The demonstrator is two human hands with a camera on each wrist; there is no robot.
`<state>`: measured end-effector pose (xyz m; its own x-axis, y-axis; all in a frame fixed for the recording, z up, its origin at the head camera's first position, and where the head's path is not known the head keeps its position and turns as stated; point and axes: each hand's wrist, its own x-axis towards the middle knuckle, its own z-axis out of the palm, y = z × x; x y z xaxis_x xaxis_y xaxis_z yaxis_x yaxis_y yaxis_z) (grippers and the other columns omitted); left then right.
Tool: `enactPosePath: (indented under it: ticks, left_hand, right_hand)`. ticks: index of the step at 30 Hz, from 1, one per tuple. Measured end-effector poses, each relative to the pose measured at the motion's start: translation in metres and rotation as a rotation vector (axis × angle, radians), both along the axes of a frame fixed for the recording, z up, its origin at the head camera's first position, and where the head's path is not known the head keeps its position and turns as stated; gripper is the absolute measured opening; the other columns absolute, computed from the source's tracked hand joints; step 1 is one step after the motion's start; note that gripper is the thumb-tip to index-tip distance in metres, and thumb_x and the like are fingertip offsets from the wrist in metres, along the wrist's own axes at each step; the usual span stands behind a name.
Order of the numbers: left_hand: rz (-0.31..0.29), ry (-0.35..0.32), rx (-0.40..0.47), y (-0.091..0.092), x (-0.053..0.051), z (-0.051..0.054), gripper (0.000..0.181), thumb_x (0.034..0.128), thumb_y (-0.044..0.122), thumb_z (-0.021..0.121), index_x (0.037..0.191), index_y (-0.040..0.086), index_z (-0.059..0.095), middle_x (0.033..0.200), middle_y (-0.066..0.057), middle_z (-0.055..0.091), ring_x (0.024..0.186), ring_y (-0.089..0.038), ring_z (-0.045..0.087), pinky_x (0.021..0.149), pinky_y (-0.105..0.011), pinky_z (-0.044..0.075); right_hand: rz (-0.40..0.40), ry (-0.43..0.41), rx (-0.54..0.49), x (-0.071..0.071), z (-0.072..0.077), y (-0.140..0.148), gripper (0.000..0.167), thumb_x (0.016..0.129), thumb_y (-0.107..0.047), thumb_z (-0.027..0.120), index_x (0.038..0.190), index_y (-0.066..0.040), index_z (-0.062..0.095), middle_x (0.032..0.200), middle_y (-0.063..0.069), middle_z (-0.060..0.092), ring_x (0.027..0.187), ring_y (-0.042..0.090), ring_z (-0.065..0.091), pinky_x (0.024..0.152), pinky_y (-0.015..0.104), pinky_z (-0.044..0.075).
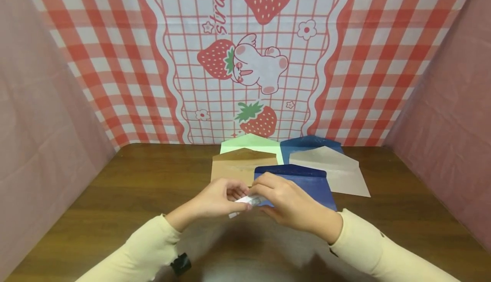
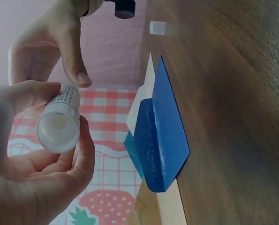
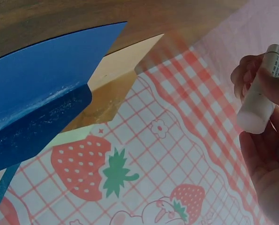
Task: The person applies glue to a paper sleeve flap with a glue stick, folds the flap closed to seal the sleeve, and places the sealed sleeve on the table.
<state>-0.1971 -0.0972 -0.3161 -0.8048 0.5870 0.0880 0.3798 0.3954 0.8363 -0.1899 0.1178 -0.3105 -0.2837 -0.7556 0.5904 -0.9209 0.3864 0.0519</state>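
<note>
Our left hand [image 2: 24, 185], nearest the camera, grips a white cylindrical plastic tube [image 2: 59, 126] near the dark-blue paper envelope [image 1: 308, 188] | right hand [image 1: 281, 199] alongside, grip unclear to us | risk: loose fingers could drop it, creasing the envelope

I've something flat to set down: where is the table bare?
Bare table lies between the brown envelope and left curtain, and between the grey envelope and right curtain. The middle is crowded: overlapping envelopes, left hand with white tube, right hand. The left wrist view shows a small cap on the table.
</note>
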Motion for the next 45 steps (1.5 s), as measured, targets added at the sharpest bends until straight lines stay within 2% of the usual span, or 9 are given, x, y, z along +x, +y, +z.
enactPosePath:
  ticks: [6,12,17,20,26,32,39,45]
  left_hand:
    - [-0.002,-0.019,0.039,0.0,0.001,0.0,0.029,0.0822,0.014,0.071,0.101,-0.007,0.065,0.094,-0.019,0.069,0.08,-0.004,0.06,0.076,-0.015,0.054]
    - [0.06,-0.032,0.117,-0.002,0.0,0.005,0.026,0.085,0.014,0.07,0.103,-0.004,0.064,0.097,-0.019,0.067,0.081,-0.008,0.061,0.074,-0.02,0.054]
    - [0.105,-0.025,0.177,-0.007,0.0,0.006,0.027,0.0852,0.01,0.069,0.105,-0.007,0.063,0.101,-0.023,0.065,0.085,-0.009,0.061,0.081,-0.025,0.056]
    - [0.111,-0.015,0.23,-0.009,0.002,0.005,0.028,0.0847,0.008,0.068,0.106,-0.01,0.061,0.105,-0.025,0.064,0.089,-0.01,0.061,0.085,-0.024,0.055]
    - [0.135,0.013,0.34,-0.009,0.006,0.001,0.027,0.0814,0.0,0.068,0.103,-0.012,0.06,0.104,-0.029,0.063,0.087,-0.009,0.064,0.081,-0.02,0.056]
    - [0.179,0.02,0.354,-0.007,0.01,0.002,0.025,0.0803,-0.001,0.069,0.102,-0.012,0.062,0.102,-0.03,0.065,0.081,-0.005,0.065,0.077,-0.02,0.057]
    - [0.3,0.004,0.352,-0.003,0.014,0.003,0.024,0.0801,0.002,0.072,0.1,-0.011,0.066,0.097,-0.027,0.07,0.077,-0.004,0.064,0.073,-0.016,0.056]
    - [0.348,-0.021,0.364,-0.001,0.017,0.004,0.024,0.0788,0.0,0.072,0.1,-0.012,0.067,0.097,-0.027,0.07,0.074,-0.002,0.064,0.071,-0.015,0.055]
  right_hand:
    - [0.019,0.022,-0.033,-0.001,0.001,0.0,0.028,0.071,-0.004,0.081,0.095,-0.01,0.067,0.092,-0.003,0.064,0.088,0.008,0.059,0.076,0.02,0.052]
    - [-0.059,-0.014,-0.062,-0.002,0.007,0.005,0.028,0.071,-0.006,0.082,0.094,-0.009,0.066,0.092,-0.001,0.064,0.087,0.008,0.059,0.074,0.023,0.054]
    - [-0.125,-0.041,-0.084,-0.003,0.01,0.011,0.03,0.071,-0.009,0.083,0.095,-0.009,0.065,0.094,-0.001,0.064,0.088,0.009,0.059,0.075,0.027,0.056]
    - [-0.147,-0.051,-0.095,-0.002,0.011,0.014,0.031,0.071,-0.01,0.083,0.096,-0.01,0.065,0.095,-0.001,0.064,0.087,0.008,0.059,0.073,0.027,0.055]
    - [-0.161,-0.064,-0.122,-0.001,0.011,0.017,0.032,0.07,-0.01,0.084,0.096,-0.01,0.065,0.094,-0.001,0.064,0.085,0.007,0.058,0.07,0.026,0.054]
    - [-0.167,-0.079,-0.146,-0.001,0.007,0.018,0.033,0.07,-0.01,0.084,0.097,-0.01,0.066,0.096,-0.001,0.065,0.088,0.008,0.059,0.073,0.028,0.055]
    - [-0.179,-0.099,-0.144,0.0,0.002,0.019,0.034,0.072,-0.012,0.083,0.101,-0.011,0.065,0.102,0.0,0.064,0.095,0.01,0.059,0.077,0.03,0.055]
    - [-0.166,-0.081,-0.157,0.001,0.001,0.016,0.04,0.07,-0.012,0.085,0.104,-0.011,0.065,0.106,0.001,0.064,0.098,0.012,0.059,0.079,0.032,0.055]
